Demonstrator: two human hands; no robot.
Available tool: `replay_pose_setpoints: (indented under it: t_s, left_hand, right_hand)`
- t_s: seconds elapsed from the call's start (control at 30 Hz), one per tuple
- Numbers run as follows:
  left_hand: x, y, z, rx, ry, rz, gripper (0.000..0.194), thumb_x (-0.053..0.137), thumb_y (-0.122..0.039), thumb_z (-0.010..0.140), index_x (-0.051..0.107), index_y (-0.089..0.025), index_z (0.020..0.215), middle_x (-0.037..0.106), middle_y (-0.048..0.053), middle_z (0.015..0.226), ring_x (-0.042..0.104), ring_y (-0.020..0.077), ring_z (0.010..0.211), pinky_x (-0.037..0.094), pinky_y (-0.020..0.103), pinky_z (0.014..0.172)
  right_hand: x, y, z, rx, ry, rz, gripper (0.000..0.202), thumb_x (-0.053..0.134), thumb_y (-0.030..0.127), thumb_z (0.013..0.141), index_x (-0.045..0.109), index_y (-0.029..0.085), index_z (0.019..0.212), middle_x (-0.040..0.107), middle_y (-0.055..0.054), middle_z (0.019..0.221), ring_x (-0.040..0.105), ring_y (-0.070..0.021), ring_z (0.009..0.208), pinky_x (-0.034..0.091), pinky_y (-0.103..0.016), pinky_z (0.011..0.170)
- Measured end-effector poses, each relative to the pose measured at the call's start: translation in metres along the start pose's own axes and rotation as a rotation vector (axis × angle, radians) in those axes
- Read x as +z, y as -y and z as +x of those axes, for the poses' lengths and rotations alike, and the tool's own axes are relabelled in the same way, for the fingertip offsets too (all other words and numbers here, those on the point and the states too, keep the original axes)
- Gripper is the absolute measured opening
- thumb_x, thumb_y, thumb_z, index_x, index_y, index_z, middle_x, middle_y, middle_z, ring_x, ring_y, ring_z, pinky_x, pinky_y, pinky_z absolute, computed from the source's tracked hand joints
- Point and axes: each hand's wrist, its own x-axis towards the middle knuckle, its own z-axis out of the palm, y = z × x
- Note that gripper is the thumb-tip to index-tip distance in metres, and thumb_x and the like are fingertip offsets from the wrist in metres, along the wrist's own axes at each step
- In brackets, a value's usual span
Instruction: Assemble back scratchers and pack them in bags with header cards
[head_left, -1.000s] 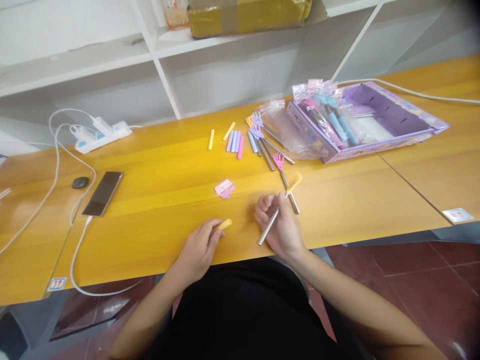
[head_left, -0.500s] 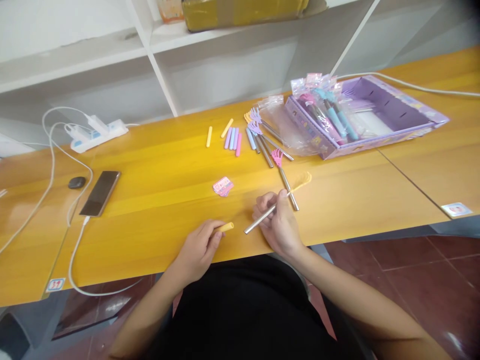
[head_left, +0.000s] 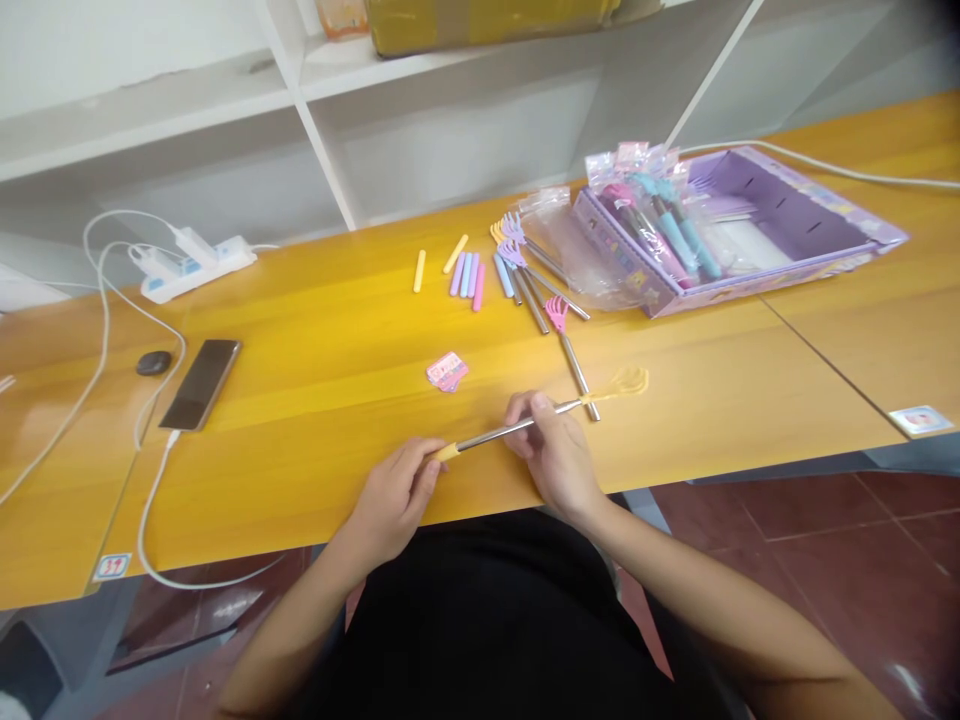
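Note:
My left hand (head_left: 397, 490) is closed round a yellow handle sleeve (head_left: 448, 453), whose open end meets the metal rod of a back scratcher. My right hand (head_left: 555, 450) pinches that yellow-headed back scratcher (head_left: 495, 434) by its rod, the claw pointing right. Just beyond lies a pink-headed back scratcher (head_left: 574, 360), its rod end passing under the yellow one's neck. Farther back, several purple- and yellow-headed back scratchers (head_left: 532, 295) lie in a heap. Left of them are loose purple, blue and pink sleeves (head_left: 466, 275) and two yellow sleeves (head_left: 419, 271).
A purple display box (head_left: 780, 285) at the right back holds bagged back scratchers (head_left: 667, 230). Clear plastic bags (head_left: 577, 255) lie beside it. Small pink cards (head_left: 448, 371) lie mid-table. A phone (head_left: 201, 385), a power strip (head_left: 199, 270) and white cables are at the left.
My right hand has brought the yellow back scratcher's rod leftward to the yellow sleeve. The rod's end, apart from the sleeve before, now goes into its opening. My left hand stays nearly still.

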Motion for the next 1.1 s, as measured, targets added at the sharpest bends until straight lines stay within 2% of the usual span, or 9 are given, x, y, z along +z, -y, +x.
replay_pose_setpoints:
  t_s: [0.13, 0.4, 0.5, 0.57, 0.63, 0.7, 0.77, 0.93, 1.1]
  left_hand:
    - [0.002, 0.003, 0.002, 0.037, -0.007, 0.033, 0.034, 0.044, -0.041, 0.116, 0.068, -0.027, 0.136, 0.079, 0.007, 0.124, 0.077, 0.0200, 0.104, 0.059, 0.036, 0.100]
    - [0.001, 0.002, 0.002, 0.141, -0.032, 0.031, 0.042, 0.038, -0.039, 0.118, 0.071, -0.026, 0.141, 0.079, 0.007, 0.109, 0.075, 0.0182, 0.094, 0.060, 0.030, 0.087]
    - [0.002, 0.003, 0.002, 0.102, -0.048, 0.030, 0.040, 0.039, -0.037, 0.118, 0.071, -0.028, 0.140, 0.076, 0.004, 0.100, 0.072, 0.0164, 0.088, 0.057, 0.029, 0.086]
    - [0.002, 0.004, 0.001, 0.082, -0.071, 0.013, 0.039, 0.039, -0.036, 0.118, 0.070, -0.029, 0.140, 0.072, 0.002, 0.094, 0.069, 0.0155, 0.084, 0.055, 0.027, 0.084]
    - [0.002, 0.005, 0.001, 0.064, -0.077, -0.011, 0.039, 0.039, -0.035, 0.118, 0.070, -0.028, 0.140, 0.069, 0.001, 0.088, 0.066, 0.0150, 0.081, 0.054, 0.027, 0.082]
    - [0.002, 0.005, 0.001, 0.037, -0.059, -0.023, 0.040, 0.037, -0.036, 0.118, 0.069, -0.028, 0.140, 0.068, 0.000, 0.086, 0.066, 0.0146, 0.079, 0.054, 0.026, 0.081]
    - [0.001, 0.004, 0.001, 0.009, -0.030, -0.021, 0.039, 0.039, -0.038, 0.118, 0.069, -0.028, 0.140, 0.071, 0.000, 0.088, 0.068, 0.0150, 0.081, 0.054, 0.027, 0.082]
    - [0.001, 0.003, 0.002, 0.003, -0.043, 0.001, 0.033, 0.056, -0.044, 0.112, 0.071, -0.028, 0.136, 0.080, 0.005, 0.125, 0.076, 0.0200, 0.106, 0.058, 0.030, 0.096]
    - [0.002, 0.006, 0.000, 0.029, -0.092, 0.019, 0.031, 0.051, -0.039, 0.115, 0.072, -0.025, 0.133, 0.081, 0.001, 0.098, 0.074, 0.0149, 0.082, 0.058, 0.026, 0.085]
  right_hand:
    - [0.000, 0.001, -0.005, -0.047, -0.026, -0.119, 0.054, 0.055, 0.068, 0.108, 0.067, 0.023, 0.081, 0.042, 0.003, 0.061, 0.038, -0.0135, 0.054, 0.027, -0.032, 0.054]
    - [-0.001, 0.010, -0.003, -0.011, 0.120, -0.164, 0.060, 0.050, 0.071, 0.108, 0.073, 0.022, 0.083, 0.049, 0.000, 0.065, 0.042, -0.0151, 0.056, 0.035, -0.033, 0.057]
    - [-0.012, 0.020, 0.003, 0.013, 0.247, -0.231, 0.058, 0.053, 0.074, 0.106, 0.077, 0.023, 0.096, 0.057, -0.001, 0.072, 0.050, -0.0167, 0.063, 0.043, -0.035, 0.067]
    - [-0.021, 0.028, 0.010, -0.004, 0.275, -0.219, 0.059, 0.059, 0.079, 0.100, 0.079, 0.024, 0.111, 0.061, -0.002, 0.082, 0.052, -0.0167, 0.066, 0.045, -0.036, 0.070]
    - [-0.030, 0.036, 0.017, -0.055, 0.159, -0.120, 0.061, 0.063, 0.083, 0.095, 0.078, 0.027, 0.115, 0.061, -0.002, 0.089, 0.046, -0.0146, 0.062, 0.040, -0.034, 0.063]
    - [-0.036, 0.043, 0.023, -0.103, -0.006, -0.012, 0.058, 0.065, 0.083, 0.093, 0.078, 0.029, 0.105, 0.059, -0.002, 0.090, 0.035, -0.0123, 0.057, 0.033, -0.033, 0.056]
    - [-0.039, 0.048, 0.027, -0.128, -0.089, 0.025, 0.054, 0.069, 0.081, 0.092, 0.076, 0.027, 0.094, 0.056, -0.003, 0.087, 0.030, -0.0120, 0.056, 0.030, -0.033, 0.054]
    - [-0.037, 0.048, 0.027, -0.148, -0.098, 0.047, 0.047, 0.079, 0.071, 0.091, 0.079, 0.024, 0.087, 0.043, 0.001, 0.073, 0.027, -0.0117, 0.057, 0.028, -0.033, 0.053]
    - [-0.030, 0.043, 0.026, -0.192, -0.139, 0.030, 0.044, 0.083, 0.064, 0.091, 0.078, 0.020, 0.084, 0.027, 0.007, 0.060, 0.023, -0.0090, 0.053, 0.025, -0.030, 0.053]
